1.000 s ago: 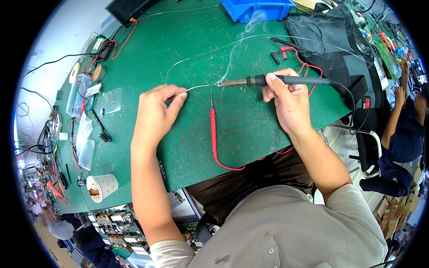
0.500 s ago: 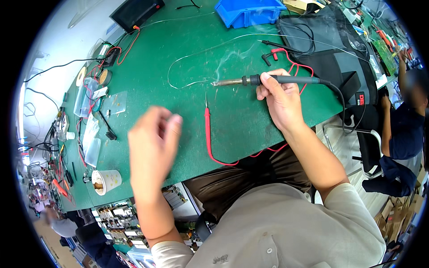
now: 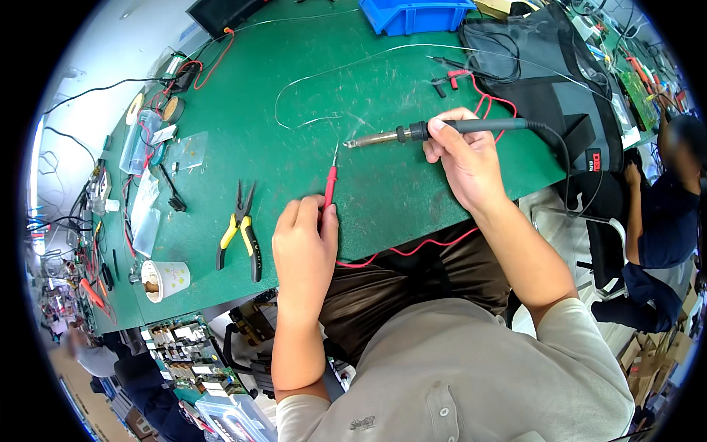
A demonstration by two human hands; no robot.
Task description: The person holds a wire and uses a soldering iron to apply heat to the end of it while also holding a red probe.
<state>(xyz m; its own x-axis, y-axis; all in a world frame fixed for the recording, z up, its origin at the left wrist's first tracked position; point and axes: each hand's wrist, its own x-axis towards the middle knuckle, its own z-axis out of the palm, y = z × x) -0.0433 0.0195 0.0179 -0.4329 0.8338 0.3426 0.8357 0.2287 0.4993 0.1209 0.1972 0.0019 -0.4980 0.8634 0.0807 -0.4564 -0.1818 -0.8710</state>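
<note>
"Since the last frame, what have you moved?"

"Across to the right goes the left hand (image 3: pixel 303 247): half a second ago it hung free over the table, and now I have it on the red test probe (image 3: pixel 331 180). With it out of the way, the needle-nose pliers (image 3: pixel 240 218) show, lying to its left on the green tabletop (image 3: pixel 221 158)."

"How is that left hand set?"

"Narrow. Thumb and fingers pinch the probe low on its red sleeve, and the bare metal tip points away from me."

"And the right hand (image 3: pixel 468 162)?"

"I have it closed around the grey handle of the soldering iron (image 3: pixel 412 131), barrel pointing left. The iron's tip is just beside the probe's tip; from my screen I cannot tell whether they touch. Thin smoke drifts above."

"Where's the solder wire (image 3: pixel 407 46)?"

"Loose, out of both hands. It bends in a long loop over the table, its near end a little beyond the two tips."

"Anything else around?"

"Blue plastic bin (image 3: pixel 416 22) at the far edge, dark fabric bag (image 3: pixel 537 88) on the right, paper cup (image 3: pixel 174 277) near the left edge."
</note>
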